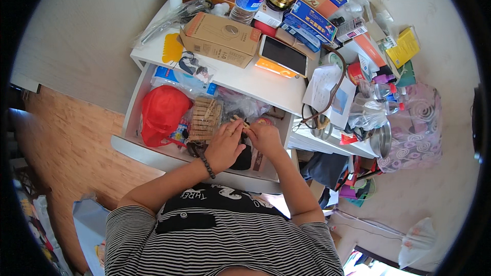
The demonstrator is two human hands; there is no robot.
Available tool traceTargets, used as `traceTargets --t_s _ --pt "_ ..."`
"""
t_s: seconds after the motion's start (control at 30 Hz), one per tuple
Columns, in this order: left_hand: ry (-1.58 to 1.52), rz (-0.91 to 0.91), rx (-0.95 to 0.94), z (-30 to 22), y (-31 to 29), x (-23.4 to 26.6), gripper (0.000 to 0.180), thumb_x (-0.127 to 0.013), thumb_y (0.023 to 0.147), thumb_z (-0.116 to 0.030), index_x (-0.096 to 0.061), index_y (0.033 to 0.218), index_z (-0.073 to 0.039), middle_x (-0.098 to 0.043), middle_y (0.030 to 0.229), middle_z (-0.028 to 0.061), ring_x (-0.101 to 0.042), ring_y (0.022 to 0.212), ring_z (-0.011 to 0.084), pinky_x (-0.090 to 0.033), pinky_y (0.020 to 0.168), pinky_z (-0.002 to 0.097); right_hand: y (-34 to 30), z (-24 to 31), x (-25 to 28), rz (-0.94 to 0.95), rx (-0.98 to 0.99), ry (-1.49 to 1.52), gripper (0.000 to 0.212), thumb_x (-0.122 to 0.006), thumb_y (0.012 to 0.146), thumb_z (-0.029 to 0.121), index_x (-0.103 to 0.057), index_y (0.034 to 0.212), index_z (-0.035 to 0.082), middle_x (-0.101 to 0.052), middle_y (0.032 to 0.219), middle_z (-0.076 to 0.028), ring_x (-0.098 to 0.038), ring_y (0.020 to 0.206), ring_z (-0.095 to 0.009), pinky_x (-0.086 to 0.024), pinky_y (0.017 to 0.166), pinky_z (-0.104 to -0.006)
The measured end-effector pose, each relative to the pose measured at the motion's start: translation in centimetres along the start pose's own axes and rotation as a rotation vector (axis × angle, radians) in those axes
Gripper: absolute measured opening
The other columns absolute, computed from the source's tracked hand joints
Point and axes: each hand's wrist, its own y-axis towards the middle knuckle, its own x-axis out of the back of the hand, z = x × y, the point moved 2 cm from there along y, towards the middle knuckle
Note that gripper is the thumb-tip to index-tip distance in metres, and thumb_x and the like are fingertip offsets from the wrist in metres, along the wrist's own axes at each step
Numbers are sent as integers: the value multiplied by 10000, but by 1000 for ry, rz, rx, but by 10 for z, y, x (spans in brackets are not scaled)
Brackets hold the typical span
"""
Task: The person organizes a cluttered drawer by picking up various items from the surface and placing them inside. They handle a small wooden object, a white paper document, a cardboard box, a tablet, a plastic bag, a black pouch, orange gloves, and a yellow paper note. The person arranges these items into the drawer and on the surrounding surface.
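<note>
While both sets of fingers pinch one wooden clothespin (239,119) between left hand (225,145) and right hand (264,137) over the open drawer (134,103), that drawer holds one bundle of clothespins (203,118), one red cap (162,112) and clear bags.

- Single head-worn fisheye view, looking steeply down from above the person's chest.
- Close over the open white wooden drawer (134,103); the cluttered white surface (240,77) lies toward 12 o'clock.

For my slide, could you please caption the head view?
Both hands, left hand and right hand, pinch a wooden clothespin over an open drawer.
</note>
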Motion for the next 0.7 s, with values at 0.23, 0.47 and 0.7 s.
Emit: traceTargets --t_s 0.23,0.47,0.7 --pt "-135 -36 -119 -9 -8 10 543 -620 826 -88 -436 1315 57 -429 1367 167 -413 1221 344 -346 1049 400 14 -10 -19 -5 18 173 248 -630 853 290 -626 766 58 -628 698 -153 -627 659 -359 -484 588 -453" --pt "-186 -76 -146 -11 -9 14 540 -612 825 -66 -435 1319 61 -438 1358 171 -420 1213 352 -351 1046 402 26 4 -35 -49 -186 424 306 -683 825 334 -697 897 37 -638 698 -190 -619 633 -359 -467 573 -414" --pt "-193 -180 -161 -11 -9 23 506 -590 810 -19 -470 1296 53 -468 1336 166 -446 1188 352 -367 1030 399 23 15 -42 147 -61 775 229 -669 824 176 -658 993 22 -669 861 -169 -639 754 -255 -500 684 -361"
